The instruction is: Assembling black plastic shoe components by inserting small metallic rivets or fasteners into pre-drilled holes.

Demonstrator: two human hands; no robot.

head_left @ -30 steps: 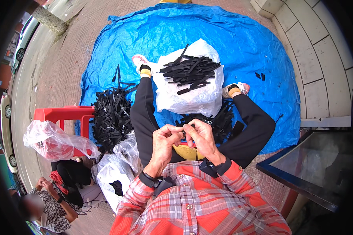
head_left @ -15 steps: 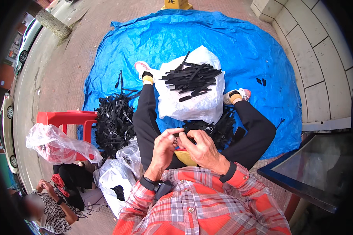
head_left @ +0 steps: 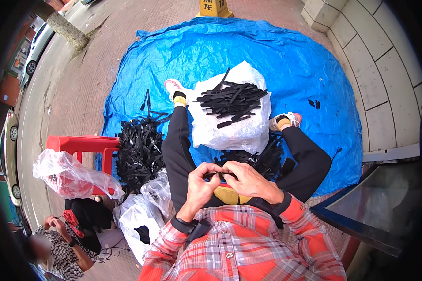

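Over my lap, my left hand [head_left: 201, 186] and my right hand [head_left: 251, 181] meet with their fingertips pinched. Between them is a small black strip [head_left: 222, 176], mostly hidden by the fingers. A yellow item [head_left: 226, 195] lies just below the hands in my lap. Ahead, a heap of black strips [head_left: 232, 99] rests on a stuffed white plastic bag [head_left: 227, 136] between my lower legs. More black strips [head_left: 268, 161] lie behind the hands, near my right thigh. A larger heap of black strips [head_left: 137, 152] is outside my left leg.
A blue tarp [head_left: 309, 61] spreads under everything. At left stand a red stool [head_left: 79, 142] draped with clear plastic [head_left: 61, 175] and a white bag [head_left: 131, 213]. Another person [head_left: 72, 250] sits lower left. A blue-framed glass panel [head_left: 361, 220] is close on the right.
The view has shifted, so the scene sits slightly lower. My fingers have changed their grip, and the dark piece now shows between both hands.
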